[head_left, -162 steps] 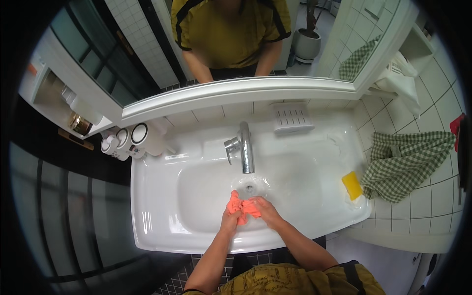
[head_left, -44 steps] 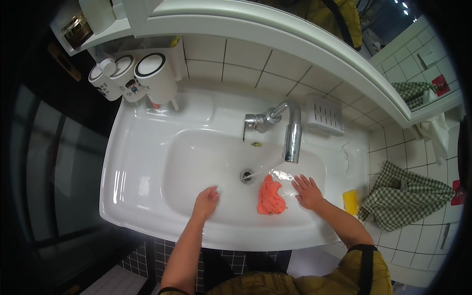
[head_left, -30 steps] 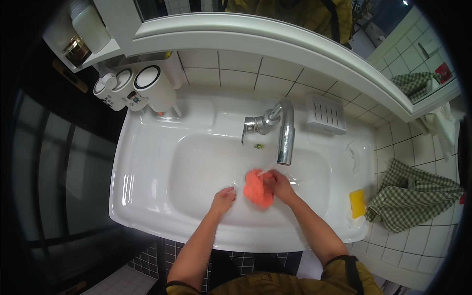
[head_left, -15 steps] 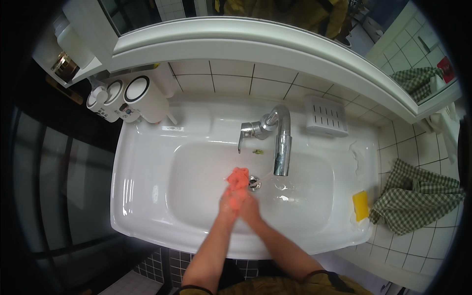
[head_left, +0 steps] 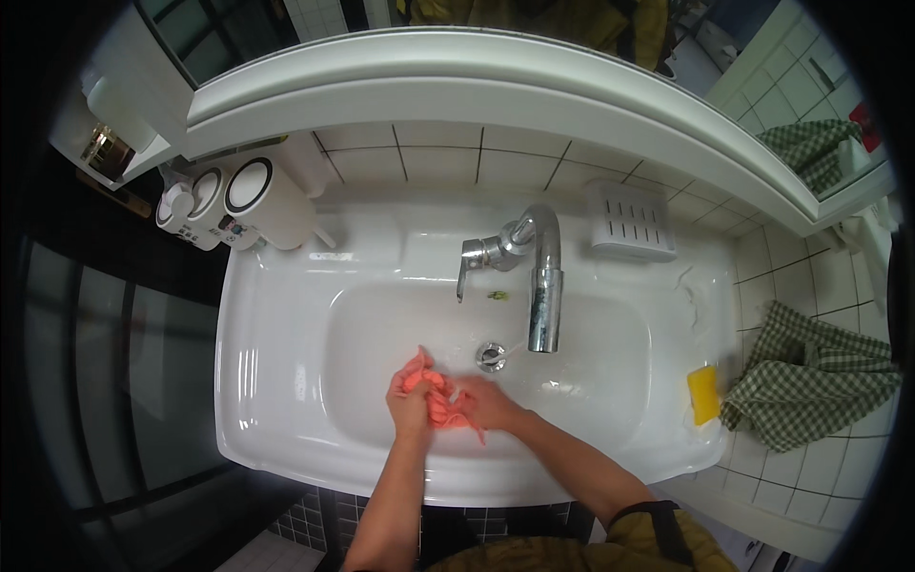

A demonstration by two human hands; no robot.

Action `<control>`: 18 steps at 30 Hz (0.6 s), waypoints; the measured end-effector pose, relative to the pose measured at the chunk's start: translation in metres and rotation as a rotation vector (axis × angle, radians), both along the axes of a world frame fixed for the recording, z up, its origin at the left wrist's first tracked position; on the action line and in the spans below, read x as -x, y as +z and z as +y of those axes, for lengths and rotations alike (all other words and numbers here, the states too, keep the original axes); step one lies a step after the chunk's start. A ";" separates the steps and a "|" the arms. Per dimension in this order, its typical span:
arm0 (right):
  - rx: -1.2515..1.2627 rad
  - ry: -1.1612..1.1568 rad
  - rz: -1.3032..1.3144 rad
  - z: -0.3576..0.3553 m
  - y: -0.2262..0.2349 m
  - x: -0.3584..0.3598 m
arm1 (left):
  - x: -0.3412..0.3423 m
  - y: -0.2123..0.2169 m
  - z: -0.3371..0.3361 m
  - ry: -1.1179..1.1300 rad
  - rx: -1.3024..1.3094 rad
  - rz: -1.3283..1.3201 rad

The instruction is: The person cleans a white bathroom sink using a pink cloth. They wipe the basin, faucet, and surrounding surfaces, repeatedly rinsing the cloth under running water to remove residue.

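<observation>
A wet-looking coral-pink cloth [head_left: 440, 398] is bunched up between my two hands, over the near part of the white sink basin [head_left: 367, 324]. My left hand [head_left: 409, 405] is closed round its left side, thumb on top. On its right side my right hand [head_left: 484, 404] grips the cloth with bent fingers, partly blurred. One corner of the cloth sticks up beyond the left hand, and another hangs down near the right. Just beyond the hands lies the round metal drain [head_left: 491, 357]. The chrome faucet [head_left: 545, 310] points down to the right of the drain.
A yellow sponge [head_left: 703, 395] lies on the sink's right rim, beside a green checked cloth [head_left: 810, 377]. A slotted white soap box [head_left: 631, 221] sits behind the faucet. White cups [head_left: 272, 205] hang at the back left. A mirror frame [head_left: 477, 71] overhangs the back.
Both hands have come nearer and left, away from the drain. The pink cloth, earlier squeezed between hands held together, is now spread wider, with the hands farther apart.
</observation>
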State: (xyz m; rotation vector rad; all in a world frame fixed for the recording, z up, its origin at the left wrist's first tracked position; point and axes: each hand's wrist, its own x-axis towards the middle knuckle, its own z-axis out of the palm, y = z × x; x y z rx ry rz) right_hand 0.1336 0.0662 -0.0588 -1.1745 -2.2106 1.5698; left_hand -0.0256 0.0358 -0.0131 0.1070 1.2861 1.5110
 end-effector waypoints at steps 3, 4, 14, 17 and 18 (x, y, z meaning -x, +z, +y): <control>-0.381 -0.106 -0.444 0.004 -0.014 -0.020 | 0.007 0.003 0.001 0.046 -0.026 0.025; -0.370 -0.101 -0.451 0.000 -0.019 -0.023 | 0.007 -0.002 0.001 0.047 -0.003 0.031; -0.242 0.016 -0.527 0.005 -0.017 -0.025 | -0.023 -0.017 -0.008 -0.373 0.079 0.156; 0.671 -0.367 0.080 0.045 -0.028 -0.052 | -0.033 -0.005 -0.001 -0.643 -0.020 0.191; 0.683 -0.526 0.323 0.043 -0.018 -0.048 | -0.031 -0.007 -0.004 -0.707 -0.055 0.220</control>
